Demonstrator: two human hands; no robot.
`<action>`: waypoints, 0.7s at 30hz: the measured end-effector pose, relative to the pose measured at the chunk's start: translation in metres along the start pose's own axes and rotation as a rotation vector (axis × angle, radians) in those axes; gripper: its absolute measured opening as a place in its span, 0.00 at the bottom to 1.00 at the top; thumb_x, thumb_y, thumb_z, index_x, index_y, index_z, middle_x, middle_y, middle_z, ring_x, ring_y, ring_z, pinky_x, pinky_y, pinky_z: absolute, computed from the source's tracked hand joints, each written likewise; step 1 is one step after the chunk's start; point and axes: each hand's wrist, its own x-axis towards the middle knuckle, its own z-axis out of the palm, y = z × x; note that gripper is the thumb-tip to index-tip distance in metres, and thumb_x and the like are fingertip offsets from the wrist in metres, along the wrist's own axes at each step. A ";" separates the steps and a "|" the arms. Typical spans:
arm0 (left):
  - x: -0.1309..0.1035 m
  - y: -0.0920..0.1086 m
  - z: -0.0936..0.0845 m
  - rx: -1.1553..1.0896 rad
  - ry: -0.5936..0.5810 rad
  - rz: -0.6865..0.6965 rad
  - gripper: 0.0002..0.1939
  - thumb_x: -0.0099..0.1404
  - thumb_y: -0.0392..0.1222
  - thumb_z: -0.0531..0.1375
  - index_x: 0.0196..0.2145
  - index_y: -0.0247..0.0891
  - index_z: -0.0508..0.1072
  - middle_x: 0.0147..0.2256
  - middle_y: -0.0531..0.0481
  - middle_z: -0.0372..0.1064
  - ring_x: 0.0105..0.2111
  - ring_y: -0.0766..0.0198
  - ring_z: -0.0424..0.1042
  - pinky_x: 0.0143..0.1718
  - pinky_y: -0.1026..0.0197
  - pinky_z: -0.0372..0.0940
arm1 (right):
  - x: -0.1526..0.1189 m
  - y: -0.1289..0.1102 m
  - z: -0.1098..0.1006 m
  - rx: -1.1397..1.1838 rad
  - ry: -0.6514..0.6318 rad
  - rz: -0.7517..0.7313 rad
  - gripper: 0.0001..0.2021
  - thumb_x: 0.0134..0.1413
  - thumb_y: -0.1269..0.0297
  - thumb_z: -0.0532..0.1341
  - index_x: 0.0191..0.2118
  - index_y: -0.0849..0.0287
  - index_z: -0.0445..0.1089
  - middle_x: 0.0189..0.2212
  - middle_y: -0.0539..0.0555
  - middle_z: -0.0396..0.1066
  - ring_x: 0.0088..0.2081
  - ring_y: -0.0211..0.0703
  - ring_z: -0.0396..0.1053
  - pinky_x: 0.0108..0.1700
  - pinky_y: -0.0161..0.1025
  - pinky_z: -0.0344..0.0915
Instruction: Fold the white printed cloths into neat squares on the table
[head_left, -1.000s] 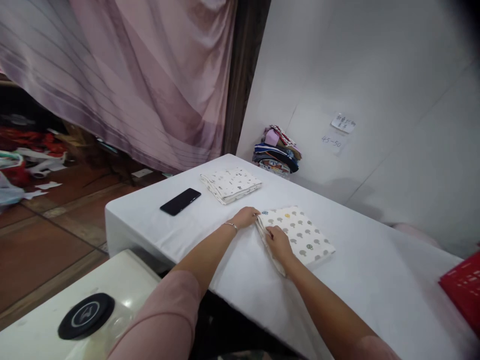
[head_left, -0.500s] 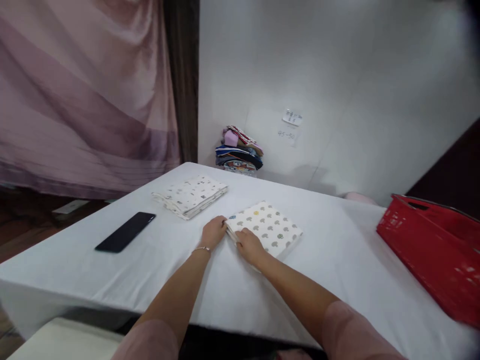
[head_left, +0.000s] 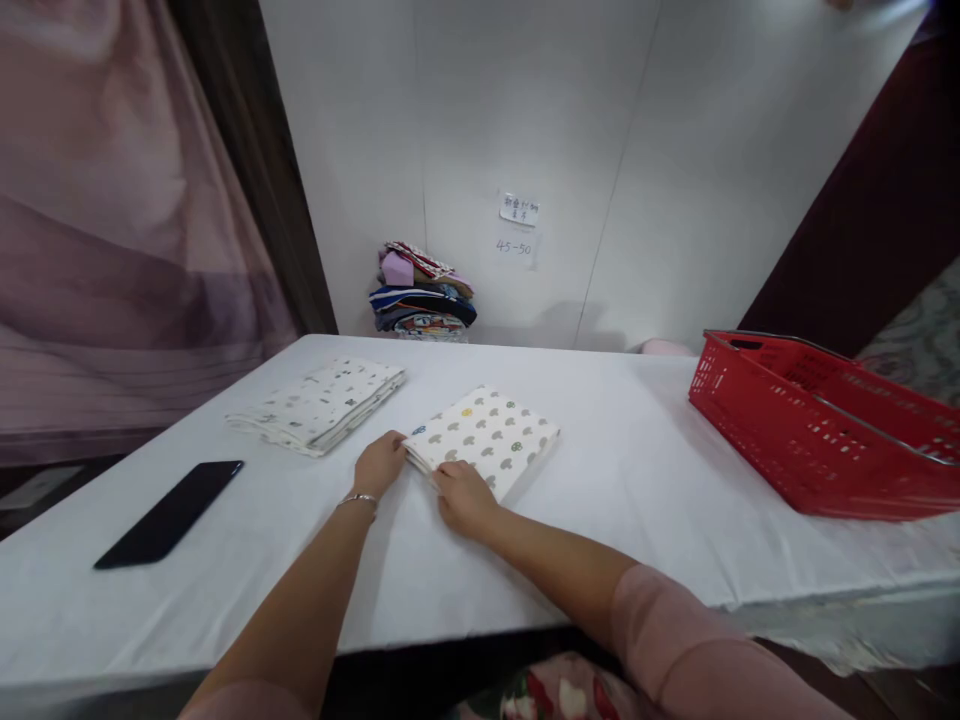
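You've 1 cam, head-worn, looking fwd & down from just behind the worktop's (head_left: pixel 622 460) near edge. It faces the wall (head_left: pixel 465 110) approx square-on. Your L hand (head_left: pixel 380 464) & R hand (head_left: pixel 468 502) sit approx mid-frame, nearer you than the wall. View's wide: curtain (head_left: pixel 97 250) cut off L, red basket (head_left: pixel 795 440) cut off R.

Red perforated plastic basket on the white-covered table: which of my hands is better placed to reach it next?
Right, most likely. Your right hand is nearer the red basket, which sits on that side; your left hand is farther across. Both touch the folded white cloth with grey prints, though.
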 end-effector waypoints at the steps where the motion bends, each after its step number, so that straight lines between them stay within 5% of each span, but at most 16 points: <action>1: -0.001 0.003 -0.001 -0.009 0.014 0.011 0.15 0.60 0.40 0.49 0.42 0.41 0.70 0.42 0.49 0.72 0.42 0.58 0.70 0.41 0.60 0.63 | -0.003 -0.001 0.001 -0.017 0.005 -0.016 0.13 0.48 0.73 0.54 0.42 0.62 0.64 0.42 0.58 0.63 0.42 0.47 0.58 0.44 0.42 0.58; 5: -0.011 0.027 0.002 0.023 0.151 0.222 0.20 0.61 0.35 0.47 0.48 0.36 0.69 0.50 0.47 0.67 0.51 0.60 0.64 0.54 0.60 0.56 | -0.011 -0.008 0.007 -0.067 0.011 -0.041 0.14 0.52 0.73 0.53 0.46 0.63 0.63 0.46 0.61 0.61 0.45 0.49 0.57 0.48 0.46 0.58; 9: -0.019 0.052 0.020 0.111 0.075 0.456 0.20 0.64 0.43 0.47 0.51 0.39 0.67 0.56 0.47 0.60 0.57 0.58 0.56 0.60 0.53 0.48 | -0.016 -0.014 0.013 -0.032 0.033 -0.046 0.13 0.59 0.70 0.48 0.47 0.66 0.64 0.51 0.65 0.59 0.51 0.51 0.55 0.53 0.49 0.55; 15: -0.013 0.044 0.047 0.220 -0.059 0.325 0.23 0.65 0.45 0.47 0.57 0.39 0.61 0.61 0.43 0.50 0.62 0.56 0.47 0.61 0.48 0.41 | -0.036 -0.017 0.010 -0.024 -0.016 -0.076 0.14 0.56 0.70 0.52 0.47 0.65 0.66 0.60 0.65 0.50 0.61 0.55 0.44 0.59 0.54 0.47; 21: -0.018 0.036 0.048 0.232 0.008 0.394 0.23 0.67 0.47 0.45 0.57 0.41 0.60 0.61 0.45 0.50 0.62 0.57 0.47 0.61 0.49 0.40 | -0.053 -0.009 -0.019 0.080 -0.163 -0.235 0.16 0.53 0.64 0.57 0.48 0.59 0.67 0.54 0.58 0.62 0.58 0.50 0.53 0.59 0.51 0.48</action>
